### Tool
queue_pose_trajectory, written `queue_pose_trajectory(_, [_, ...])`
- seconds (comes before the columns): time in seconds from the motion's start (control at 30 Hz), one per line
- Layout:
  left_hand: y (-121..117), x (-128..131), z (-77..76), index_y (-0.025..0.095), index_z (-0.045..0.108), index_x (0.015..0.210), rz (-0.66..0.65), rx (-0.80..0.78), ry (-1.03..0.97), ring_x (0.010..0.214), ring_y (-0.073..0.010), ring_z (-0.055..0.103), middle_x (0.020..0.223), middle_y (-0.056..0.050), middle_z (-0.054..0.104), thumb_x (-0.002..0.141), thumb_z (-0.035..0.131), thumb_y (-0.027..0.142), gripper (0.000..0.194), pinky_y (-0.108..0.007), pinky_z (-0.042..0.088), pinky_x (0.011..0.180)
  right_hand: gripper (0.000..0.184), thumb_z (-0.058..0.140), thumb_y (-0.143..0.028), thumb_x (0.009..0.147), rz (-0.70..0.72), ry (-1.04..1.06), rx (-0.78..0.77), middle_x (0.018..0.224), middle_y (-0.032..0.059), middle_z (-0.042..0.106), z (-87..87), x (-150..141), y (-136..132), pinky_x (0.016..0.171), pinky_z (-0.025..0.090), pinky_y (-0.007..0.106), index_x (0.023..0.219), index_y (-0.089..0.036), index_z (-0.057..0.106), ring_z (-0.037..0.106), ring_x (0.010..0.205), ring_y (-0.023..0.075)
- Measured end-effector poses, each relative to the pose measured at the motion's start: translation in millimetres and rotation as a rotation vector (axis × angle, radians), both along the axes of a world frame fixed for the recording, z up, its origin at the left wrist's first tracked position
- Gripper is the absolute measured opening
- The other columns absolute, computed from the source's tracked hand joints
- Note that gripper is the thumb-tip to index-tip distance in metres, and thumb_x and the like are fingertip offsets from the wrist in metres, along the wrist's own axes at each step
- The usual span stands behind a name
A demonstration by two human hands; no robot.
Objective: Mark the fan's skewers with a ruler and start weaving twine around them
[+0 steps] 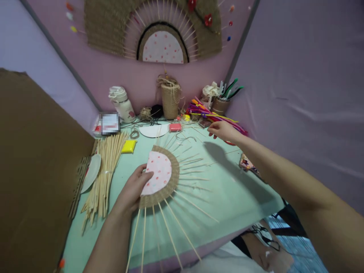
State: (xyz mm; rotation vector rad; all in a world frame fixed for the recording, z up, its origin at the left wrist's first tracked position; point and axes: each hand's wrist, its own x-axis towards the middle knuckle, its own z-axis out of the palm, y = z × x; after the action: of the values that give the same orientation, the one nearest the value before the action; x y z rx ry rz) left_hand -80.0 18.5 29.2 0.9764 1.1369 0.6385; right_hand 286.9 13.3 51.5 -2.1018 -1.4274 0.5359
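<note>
My left hand point(139, 185) is closed on the straight edge of a half-round fan point(160, 172), thumb on its pink-dotted white centre. A woven twine band point(172, 178) curves round that centre. From the band, thin wooden sticks point(182, 206) spread out to the right and towards me. My right hand point(220, 131) is raised over the back right of the table, apart from the fan. Its fingers are pressed together; whether they pinch a strand is too small to tell. Close behind it lies a bundle of coloured pipe cleaners point(212, 115).
Left, a bundle of wooden sticks point(106, 178) lies beside a yellow packet point(129, 146). Along the back stand a bottle point(122, 104), a twine-wrapped cup point(170, 100) and a pen holder point(221, 105). A larger fan point(105, 30) hangs on the wall. Cardboard point(36, 159) rises at left.
</note>
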Motion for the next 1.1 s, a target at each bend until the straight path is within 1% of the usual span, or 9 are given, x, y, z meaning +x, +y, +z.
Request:
queue_pose_trajectory(0.1, [1,-1,-0.9,0.015,0.056,0.11,0.086,0.051,-0.076,0.065,-0.0157,0.067,0.083,-0.004,0.072,0.069,0.069,0.024,0.043,-0.024,0.05,0.06,0.018,0.057,-0.031,0.083,0.005,0.153,0.111,0.077,0.0071,0.072,-3.2,-23,-19,0.047,0.038,0.021,0.079,-0.016,0.065,0.06,0.055,0.0121])
queue_pose_trajectory(0.23, [1,0,-4.0,0.014,0.056,0.103,0.181,0.092,-0.166,0.071,-0.0162,0.067,0.084,-0.004,0.072,0.067,0.068,0.023,0.039,-0.024,0.051,0.064,0.026,0.06,-0.042,0.079,-0.124,0.338,0.318,0.077,0.006,0.07,-10.2,-45,-42,0.049,0.04,0.022,0.083,-0.017,0.065,0.056,0.056,0.011])
queue_pose_trajectory(0.33, [-2,1,-7.3,0.012,0.056,0.1,0.099,0.047,-0.154,0.069,-0.0157,0.066,0.083,-0.005,0.071,0.065,0.068,0.019,0.038,-0.024,0.052,0.063,0.03,0.062,-0.046,0.076,-0.141,0.433,0.317,0.075,0.0058,0.069,-16.5,-52,-50,0.049,0.04,0.022,0.082,-0.017,0.065,0.055,0.055,0.0105])
queue_pose_trajectory(0.47, [-5,0,-10.0,0.012,0.056,0.102,-0.064,-0.007,-0.078,0.061,-0.014,0.064,0.082,-0.006,0.071,0.063,0.065,0.014,0.04,-0.023,0.05,0.057,0.03,0.062,-0.045,0.077,-0.078,0.391,0.284,0.075,0.0059,0.07,-15.1,-47,-47,0.052,0.042,0.022,0.083,-0.016,0.065,0.056,0.057,0.0106])
queue_pose_trajectory(0.57, [-5,-2,-9.6,0.012,0.056,0.103,-0.116,-0.022,-0.017,0.057,-0.0135,0.061,0.081,-0.006,0.07,0.061,0.057,0.01,0.042,-0.022,0.048,0.05,0.026,0.059,-0.042,0.08,-0.03,0.319,0.26,0.078,0.0064,0.071,-11.4,-37,-33,0.051,0.042,0.021,0.083,-0.016,0.065,0.058,0.059,0.0112])
queue_pose_trajectory(0.73, [-3,-3,-12.6,0.014,0.052,0.11,-0.099,0.013,0.054,0.063,-0.0147,0.063,0.091,-0.006,0.07,0.06,0.049,0.01,0.05,-0.022,0.048,0.052,0.022,0.05,-0.03,0.088,0.12,-0.011,0.022,0.086,0.0066,0.074,-16.2,-30,13,0.056,0.045,0.02,0.09,-0.016,0.066,0.065,0.067,0.0124])
queue_pose_trajectory(0.9, [3,-3,-23.0,0.011,0.048,0.115,-0.03,0.171,0.347,0.08,-0.0202,0.066,0.104,-0.013,0.068,0.068,0.052,0.017,0.047,-0.027,0.05,0.064,0.008,0.064,-0.022,0.077,0.134,-0.181,-0.036,0.088,0.0067,0.073,-24.9,-48,59,0.074,0.046,0.023,0.081,-0.016,0.068,0.067,0.084,0.0188])
queue_pose_trajectory(1.0, [7,-5,-24.6,0.011,0.052,0.112,-0.071,0.316,0.592,0.091,-0.0255,0.065,0.106,-0.016,0.068,0.075,0.056,0.032,0.042,-0.033,0.049,0.075,0.023,0.064,-0.023,0.078,0.053,-0.258,-0.037,0.101,0.0111,0.072,-26.6,-58,80,0.08,0.046,0.027,0.1,-0.015,0.065,0.065,0.097,0.0237])
queue_pose_trajectory(1.1, [9,-8,-22.2,0.014,0.056,0.104,-0.149,0.433,0.795,0.093,-0.0296,0.065,0.101,-0.016,0.069,0.081,0.051,0.047,0.041,-0.037,0.046,0.077,0.041,0.055,-0.023,0.085,-0.062,-0.309,-0.02,0.116,0.0182,0.066,-25.9,-59,100,0.083,0.046,0.031,0.125,-0.013,0.051,0.062,0.106,0.0266])
